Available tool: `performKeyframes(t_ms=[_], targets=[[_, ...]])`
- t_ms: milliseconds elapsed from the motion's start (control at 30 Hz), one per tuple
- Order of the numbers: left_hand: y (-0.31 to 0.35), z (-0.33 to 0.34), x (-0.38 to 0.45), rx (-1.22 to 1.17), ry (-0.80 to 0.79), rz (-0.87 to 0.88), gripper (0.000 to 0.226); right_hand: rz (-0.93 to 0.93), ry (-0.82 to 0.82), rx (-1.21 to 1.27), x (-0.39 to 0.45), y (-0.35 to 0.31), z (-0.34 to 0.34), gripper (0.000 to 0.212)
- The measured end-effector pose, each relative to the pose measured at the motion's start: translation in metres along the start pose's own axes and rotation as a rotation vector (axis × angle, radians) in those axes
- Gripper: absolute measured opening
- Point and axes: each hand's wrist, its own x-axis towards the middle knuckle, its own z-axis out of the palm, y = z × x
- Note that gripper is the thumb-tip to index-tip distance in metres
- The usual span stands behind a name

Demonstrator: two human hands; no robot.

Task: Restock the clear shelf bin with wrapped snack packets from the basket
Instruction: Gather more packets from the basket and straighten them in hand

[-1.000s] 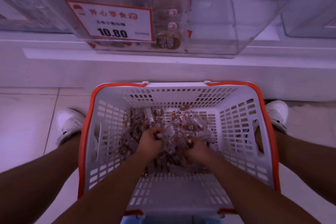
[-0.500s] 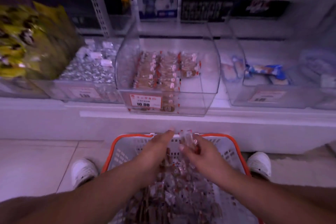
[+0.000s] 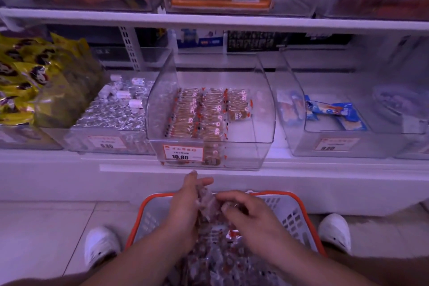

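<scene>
We are at the carrying step: both hands hold one bunch of wrapped snack packets (image 3: 207, 202) just above the far rim of the basket (image 3: 299, 218), at six o'clock from the clear shelf bin (image 3: 260, 109). Our left hand (image 3: 185, 209) cups the bunch with its fingers nearly straight; our right hand (image 3: 251, 223) curls its fingers over it and pinches it from the other side. How many packets are in the bunch we cannot tell.

The bin on the shelf (image 3: 139, 158) holds three rows: two long ones at its left, one short one toward one o'clock, so its right half is bare. More packets, too jumbled to count, lie in the basket.

Next, we judge, the bunch must rise over the bin's front wall, above the price tag (image 3: 183, 153), and go into that bare right side.
</scene>
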Motion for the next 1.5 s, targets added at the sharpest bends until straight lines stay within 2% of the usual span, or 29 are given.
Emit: performKeyframes(t_ms=[100,167,300,433,467,600,733,867,1033,1133,1200,1267,1333,1400,1500], targets=[[-0.008,-0.001,0.008,0.091,0.022,0.082,0.06,0.015,-0.006,-0.034,0.009,0.006,0.002,0.014],[-0.013,-0.002,0.011,0.199,0.121,0.107,0.06,-0.039,-0.03,-0.091,0.012,0.006,0.003,0.018],[-0.009,-0.003,0.016,0.234,0.244,0.078,0.067,-0.176,-0.167,-0.205,0.009,0.004,0.009,0.035],[-0.01,-0.004,0.016,0.207,0.258,-0.016,0.066,-0.035,-0.115,-0.248,0.002,0.009,0.02,0.074],[-0.01,-0.005,0.015,0.175,0.249,-0.032,0.065,-0.006,-0.098,-0.213,0.002,0.009,0.021,0.074],[-0.01,-0.002,0.012,0.001,0.172,-0.063,0.067,0.02,-0.016,0.069,0.008,0.007,0.017,0.031],[-0.016,0.003,0.007,0.0,0.161,-0.057,0.064,0.132,0.039,0.15,0.009,0.009,0.019,0.016],[-0.015,0.003,0.007,-0.043,0.2,-0.058,0.058,0.05,-0.026,0.079,0.002,0.01,0.02,0.024],[-0.014,0.004,0.008,-0.041,0.147,-0.037,0.058,0.178,-0.027,0.115,0.008,0.001,0.012,0.036],[-0.005,0.002,0.008,-0.053,0.106,-0.077,0.059,0.236,0.046,0.242,0.014,-0.004,0.004,0.028],[0.004,0.002,0.005,-0.044,0.049,-0.104,0.048,0.263,0.082,0.344,0.021,-0.004,-0.005,0.024],[0.007,0.003,0.002,0.0,0.003,-0.104,0.038,0.273,0.101,0.419,0.025,-0.002,-0.009,0.024],[0.004,0.005,0.0,0.086,-0.054,-0.096,0.041,0.251,0.114,0.444,0.027,0.001,-0.008,0.024],[-0.002,0.007,-0.002,0.136,-0.119,-0.071,0.043,0.193,0.117,0.403,0.028,0.005,-0.005,0.024],[-0.006,0.003,-0.002,0.057,-0.098,-0.012,0.038,0.035,0.124,0.124,0.032,0.01,-0.006,0.024]])
